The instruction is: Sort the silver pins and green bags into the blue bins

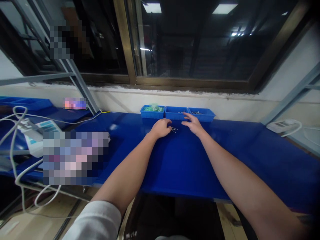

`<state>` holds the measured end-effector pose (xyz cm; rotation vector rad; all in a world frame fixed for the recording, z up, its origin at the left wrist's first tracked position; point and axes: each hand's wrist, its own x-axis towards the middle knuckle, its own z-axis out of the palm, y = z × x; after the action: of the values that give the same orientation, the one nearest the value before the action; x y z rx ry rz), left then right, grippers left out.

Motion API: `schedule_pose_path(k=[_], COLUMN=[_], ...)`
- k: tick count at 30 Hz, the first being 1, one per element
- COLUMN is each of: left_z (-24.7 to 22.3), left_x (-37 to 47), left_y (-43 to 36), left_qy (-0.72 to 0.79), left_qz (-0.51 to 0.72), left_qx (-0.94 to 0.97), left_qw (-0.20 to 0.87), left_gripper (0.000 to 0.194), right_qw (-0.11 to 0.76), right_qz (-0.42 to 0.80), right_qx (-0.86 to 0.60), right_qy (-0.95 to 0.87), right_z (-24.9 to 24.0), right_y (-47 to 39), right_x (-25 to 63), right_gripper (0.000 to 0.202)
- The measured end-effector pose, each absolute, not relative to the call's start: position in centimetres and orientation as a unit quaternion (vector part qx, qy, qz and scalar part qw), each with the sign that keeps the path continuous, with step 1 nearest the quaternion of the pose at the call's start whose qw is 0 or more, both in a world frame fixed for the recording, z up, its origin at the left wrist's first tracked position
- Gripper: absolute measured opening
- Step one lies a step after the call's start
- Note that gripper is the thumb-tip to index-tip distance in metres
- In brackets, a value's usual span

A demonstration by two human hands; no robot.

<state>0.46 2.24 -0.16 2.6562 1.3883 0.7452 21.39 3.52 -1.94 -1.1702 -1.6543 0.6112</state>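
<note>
My left hand [162,128] is low over the blue table, its fingers curled together. Several thin metal pins [174,129] stick out past its fingertips; whether some of them rest on the table I cannot make out. My right hand [194,125] is a little to the right, fingers apart with nothing in them. It is just in front of two joined blue bins. The middle bin [172,116] and the right bin [206,118] hold small metal pieces. Left of them, another blue bin [152,115] contains clear green-tinted pieces, perhaps small bags.
The blue table [185,170] runs along a wall under a window. At the left, a white device [37,136] with looping cables stands beside a blurred-out object [75,156]. A white adapter-like box [283,126] with a cable lies at the right end, near a grey metal post [287,98].
</note>
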Motion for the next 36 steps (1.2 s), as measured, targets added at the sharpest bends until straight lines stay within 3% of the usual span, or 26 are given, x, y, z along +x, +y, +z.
schedule_pose_path(k=[5,11,29,36], left_z=[-0.4,-0.5,-0.8,-0.8], left_x=[0.4,0.5,0.8,0.8], left_y=[2.1,2.1,2.5,2.5], left_qy=[0.398,0.383,0.383,0.387], left_qz=[0.191,0.188,0.223,0.258], left_qx=[0.897,0.904,0.895,0.883], left_qw=[0.031,0.027,0.060,0.066], left_gripper=[0.037,0.030,0.019,0.018], right_qw=[0.369,0.277,0.257,0.301], right_qz=[0.078,0.032,0.040,0.055], right_qx=[-0.504,-0.485,-0.505,-0.492], right_qy=[-0.777,-0.829,-0.823,-0.815], right_z=[-1.8,-2.4,-2.7,-2.6], right_y=[2.5,2.3,2.5,2.3], right_x=[19.9,18.6,17.8,17.9], right_gripper=[0.027,0.022,0.011,0.012])
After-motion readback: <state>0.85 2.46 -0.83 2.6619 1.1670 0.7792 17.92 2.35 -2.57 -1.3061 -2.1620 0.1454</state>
